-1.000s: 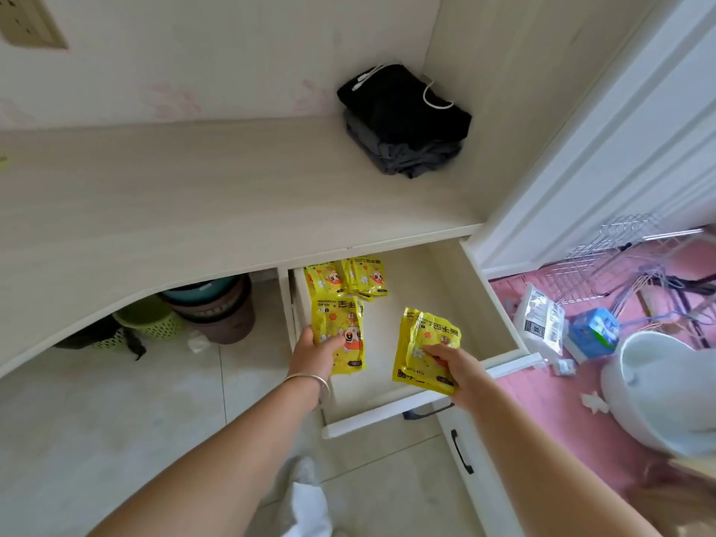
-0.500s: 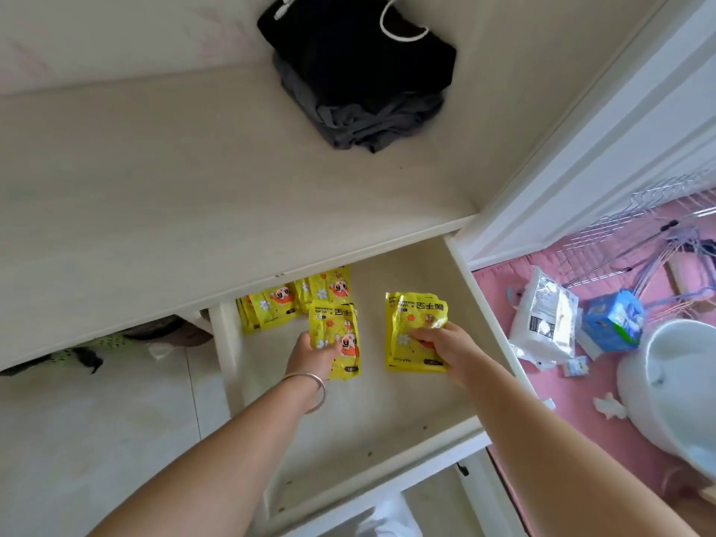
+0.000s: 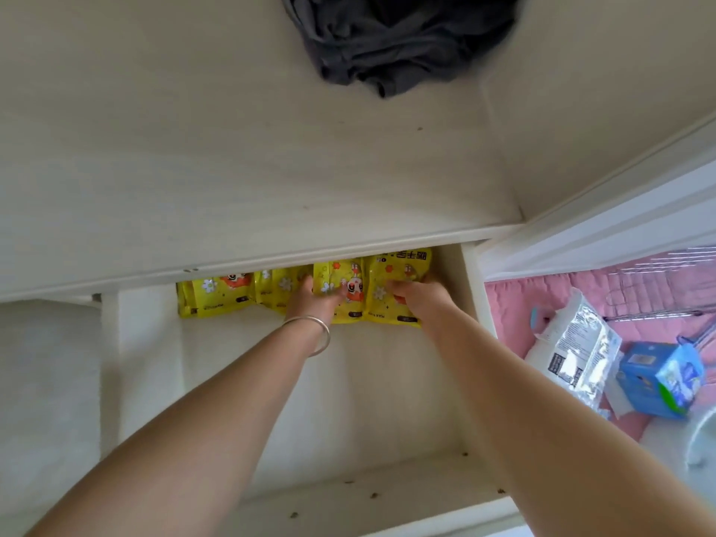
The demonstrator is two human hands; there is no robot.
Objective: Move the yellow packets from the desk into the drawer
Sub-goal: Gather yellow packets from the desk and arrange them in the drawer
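The white drawer (image 3: 387,494) is pulled out below the pale desk top (image 3: 232,149). Several yellow packets (image 3: 217,296) lie in a row along the drawer's back, partly hidden under the desk edge. My left hand (image 3: 310,300), with a silver bangle on the wrist, presses down on one yellow packet (image 3: 348,292) in the middle of the row. Just to its right, my right hand (image 3: 416,296) rests on the rightmost yellow packet (image 3: 387,288), next to the drawer's right wall. Both hands lie flat on the packets with fingers curled on them.
A heap of dark clothing (image 3: 387,44) lies at the desk's back corner. Right of the drawer, a pink mat (image 3: 515,304) holds a silver foil bag (image 3: 577,350), a blue box (image 3: 658,377) and a wire rack (image 3: 658,292). The drawer's front half is bare.
Both hands have carried their packets from the drawer's front to its back and set them down in the row. The view has tilted down and closer to the drawer.
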